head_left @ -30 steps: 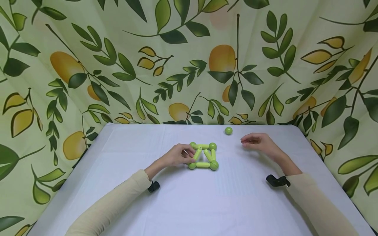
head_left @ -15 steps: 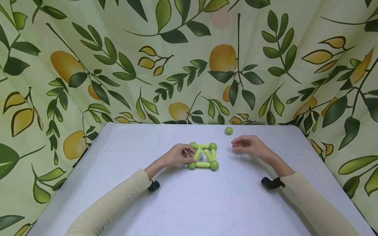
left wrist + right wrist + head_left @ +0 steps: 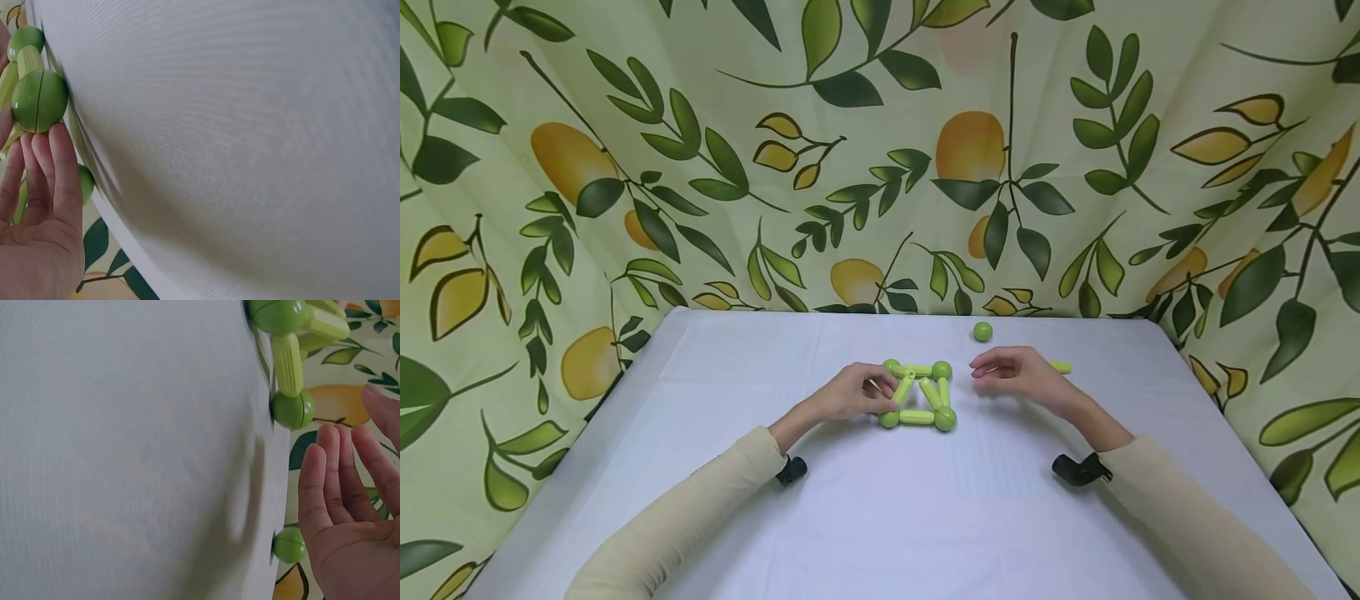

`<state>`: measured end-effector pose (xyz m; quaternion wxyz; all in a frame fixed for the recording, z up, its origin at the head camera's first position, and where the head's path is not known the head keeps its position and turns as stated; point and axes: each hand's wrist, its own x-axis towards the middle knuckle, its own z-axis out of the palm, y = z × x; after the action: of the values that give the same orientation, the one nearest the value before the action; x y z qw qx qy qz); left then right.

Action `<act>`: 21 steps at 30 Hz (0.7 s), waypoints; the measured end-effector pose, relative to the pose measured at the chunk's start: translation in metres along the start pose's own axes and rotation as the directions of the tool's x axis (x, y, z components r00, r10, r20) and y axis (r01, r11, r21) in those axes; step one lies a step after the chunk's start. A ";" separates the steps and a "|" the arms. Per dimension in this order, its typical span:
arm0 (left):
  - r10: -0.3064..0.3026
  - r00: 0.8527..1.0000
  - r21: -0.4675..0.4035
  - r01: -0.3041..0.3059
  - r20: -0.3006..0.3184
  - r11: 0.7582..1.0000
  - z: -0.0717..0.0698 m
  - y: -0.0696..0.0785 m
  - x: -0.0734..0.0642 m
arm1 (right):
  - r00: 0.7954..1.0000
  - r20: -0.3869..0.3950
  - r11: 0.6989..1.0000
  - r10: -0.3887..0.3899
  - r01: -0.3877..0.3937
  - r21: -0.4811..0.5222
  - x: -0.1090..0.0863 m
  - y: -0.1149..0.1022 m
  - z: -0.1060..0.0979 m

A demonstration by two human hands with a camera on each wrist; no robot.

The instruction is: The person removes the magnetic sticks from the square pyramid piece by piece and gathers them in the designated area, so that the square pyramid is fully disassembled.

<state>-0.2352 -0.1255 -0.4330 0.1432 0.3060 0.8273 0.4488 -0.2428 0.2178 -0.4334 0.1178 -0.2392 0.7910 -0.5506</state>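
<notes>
A square of green balls and lime-green sticks (image 3: 917, 417) lies toward the back of the table, part of a magnetic-looking building set. Two more sticks rise from its near corners, leaning toward each other. My left hand (image 3: 853, 392) grips the square at its left side. In the left wrist view, fingertips touch the underside of a green ball (image 3: 39, 101), with the thumb at its left edge. My right hand (image 3: 1022, 377) hovers right of the square, holding nothing, its fingers loosely bent. In the right wrist view, those fingertips are a little apart from a corner ball (image 3: 294, 410).
A loose green ball (image 3: 982, 332) sits near the table's back edge. One loose stick (image 3: 1060, 367) shows partly from behind my right hand. White cloth covers the table (image 3: 880, 517), and a leaf-and-fruit printed curtain (image 3: 880, 167) hangs behind it and at both sides.
My right hand has moved left toward the square, and the loose stick now shows behind it. My left hand keeps its hold in the same place.
</notes>
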 end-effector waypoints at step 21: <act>-0.005 1.000 0.022 0.005 0.005 1.000 -0.001 0.001 0.001 | 0.994 0.102 0.996 -0.050 0.041 0.083 0.014 -0.008 0.029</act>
<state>-0.2367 -0.1253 -0.4318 0.1430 0.3067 0.8325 0.4387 -0.2400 0.1846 -0.4357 0.1560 -0.2806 0.7551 -0.5715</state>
